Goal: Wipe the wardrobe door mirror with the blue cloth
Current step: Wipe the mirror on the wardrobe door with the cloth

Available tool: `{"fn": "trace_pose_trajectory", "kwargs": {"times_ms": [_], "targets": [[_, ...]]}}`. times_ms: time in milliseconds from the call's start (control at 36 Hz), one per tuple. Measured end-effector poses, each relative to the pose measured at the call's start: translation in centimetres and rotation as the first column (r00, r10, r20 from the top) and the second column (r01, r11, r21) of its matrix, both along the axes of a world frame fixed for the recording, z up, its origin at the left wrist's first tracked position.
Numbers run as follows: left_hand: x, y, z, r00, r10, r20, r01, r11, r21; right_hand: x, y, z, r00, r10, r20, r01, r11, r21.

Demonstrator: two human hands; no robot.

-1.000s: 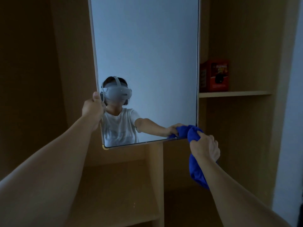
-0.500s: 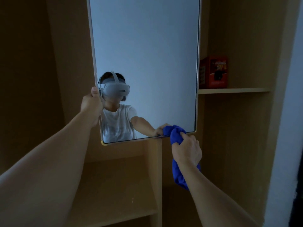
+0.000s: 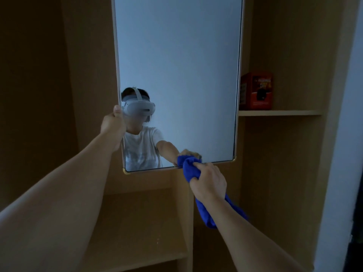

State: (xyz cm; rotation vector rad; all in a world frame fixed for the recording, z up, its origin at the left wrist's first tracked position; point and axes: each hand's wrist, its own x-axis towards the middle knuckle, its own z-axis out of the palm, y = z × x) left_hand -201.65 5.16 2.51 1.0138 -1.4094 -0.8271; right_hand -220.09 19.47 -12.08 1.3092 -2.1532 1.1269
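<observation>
Two hands working: left hand (image 3: 113, 126) grips mirror (image 3: 176, 75) edge steadying it; right hand (image 3: 209, 182) clutches blue cloth (image 3: 189, 167) against bottom edge.

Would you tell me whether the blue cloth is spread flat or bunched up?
Bunched up. The right hand grips the cloth as a wad against the mirror's bottom edge, and the rest hangs loose below the wrist.

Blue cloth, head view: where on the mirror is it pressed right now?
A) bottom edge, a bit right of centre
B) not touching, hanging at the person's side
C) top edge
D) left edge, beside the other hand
A: the right hand grips the blue cloth bunched against the bottom edge of the mirror, right of centre, while the left hand holds the mirror's left edge higher up.
</observation>
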Motion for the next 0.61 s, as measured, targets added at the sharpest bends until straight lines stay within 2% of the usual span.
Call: {"fn": "trace_pose_trajectory", "kwargs": {"times_ms": [139, 444, 611], "targets": [[0.1, 0.2, 0.2, 1.0, 0.003, 0.005, -0.004, 1.0, 0.021, 1.9, -0.8, 0.2, 0.994, 0.096, -0.047, -0.095, 0.995, 0.034], [0.0, 0.7, 0.1, 1.0, 0.001, -0.003, -0.001, 1.0, 0.005, 1.5, -0.6, 2.5, 0.963, 0.263, -0.052, -0.242, 0.937, 0.254], [0.2, 0.9, 0.1, 1.0, -0.017, -0.013, 0.017, 1.0, 0.004, 4.3, -0.1, 1.3, 0.877, 0.474, -0.076, -0.375, 0.774, 0.51]]}}
